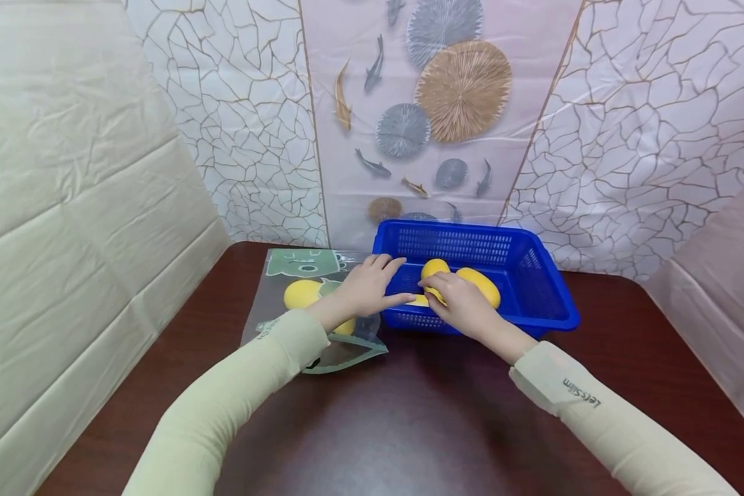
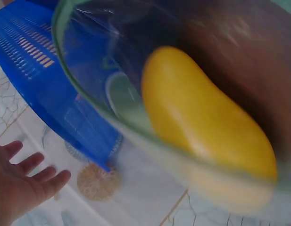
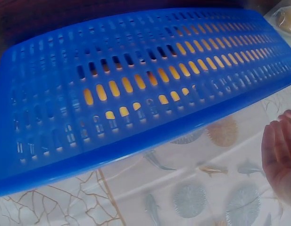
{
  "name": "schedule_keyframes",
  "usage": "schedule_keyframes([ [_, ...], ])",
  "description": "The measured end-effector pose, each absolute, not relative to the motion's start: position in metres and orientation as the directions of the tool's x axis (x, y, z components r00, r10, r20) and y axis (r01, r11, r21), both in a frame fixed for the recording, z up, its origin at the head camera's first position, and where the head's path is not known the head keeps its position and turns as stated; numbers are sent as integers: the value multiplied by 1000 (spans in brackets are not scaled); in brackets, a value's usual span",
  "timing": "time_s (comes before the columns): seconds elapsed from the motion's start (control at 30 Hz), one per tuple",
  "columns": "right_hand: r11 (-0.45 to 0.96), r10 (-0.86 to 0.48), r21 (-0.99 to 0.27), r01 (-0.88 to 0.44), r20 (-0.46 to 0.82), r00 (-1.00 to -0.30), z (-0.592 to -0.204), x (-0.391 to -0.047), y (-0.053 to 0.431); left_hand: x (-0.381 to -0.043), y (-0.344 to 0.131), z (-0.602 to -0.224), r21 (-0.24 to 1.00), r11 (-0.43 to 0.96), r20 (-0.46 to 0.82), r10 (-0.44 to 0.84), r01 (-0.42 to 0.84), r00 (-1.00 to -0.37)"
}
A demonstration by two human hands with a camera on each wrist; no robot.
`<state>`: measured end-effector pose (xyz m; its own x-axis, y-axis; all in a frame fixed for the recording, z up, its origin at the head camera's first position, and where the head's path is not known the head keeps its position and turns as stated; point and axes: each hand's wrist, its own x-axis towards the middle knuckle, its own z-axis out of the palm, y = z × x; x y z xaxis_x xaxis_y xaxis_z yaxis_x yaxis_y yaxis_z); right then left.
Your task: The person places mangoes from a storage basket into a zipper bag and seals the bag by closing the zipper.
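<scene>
My right hand (image 1: 465,306) reaches over the near rim into a blue plastic basket (image 1: 548,289), its fingers and thumb around a yellow mango (image 1: 436,293). More yellow mangoes (image 1: 480,286) lie beside and behind that one. With fingers spread and straight, my left hand (image 1: 368,284) hovers by the basket's left rim, holding nothing. Beneath my left forearm lies a clear plastic bag (image 1: 262,293) with a green print. Yellow mangoes (image 1: 300,294) are inside it, partly hidden by the arm. One mango (image 2: 202,108) shows large through the bag's open, green-edged mouth in the left wrist view.
A dark brown table (image 1: 372,420) carries the bag and basket. Behind it hangs a patterned cloth (image 1: 403,131) with fish and round leaf shapes. Pale quilted panels (image 1: 87,227) stand at both sides.
</scene>
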<state>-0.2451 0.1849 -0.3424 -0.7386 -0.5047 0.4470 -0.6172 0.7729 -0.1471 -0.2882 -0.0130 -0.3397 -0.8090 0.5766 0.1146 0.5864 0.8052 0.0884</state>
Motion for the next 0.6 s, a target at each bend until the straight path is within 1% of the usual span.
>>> schedule_keyframes([
  [0.1,776,-498,-142,-615,460,-735,-341,-248,188,-289,-7,-340,139,803,107,570,580,-815],
  [0.17,788,-489,-133,-601,458,-742,-339,-249,191,-291,-3,-341,153,800,117,569,581,-814],
  [0.37,826,-453,-141,-546,409,-792,-334,-255,203,-300,9,-347,145,787,180,575,599,-798],
  [0.6,846,-433,-142,-513,378,-818,-328,-261,220,-311,15,-352,148,787,202,569,599,-797],
])
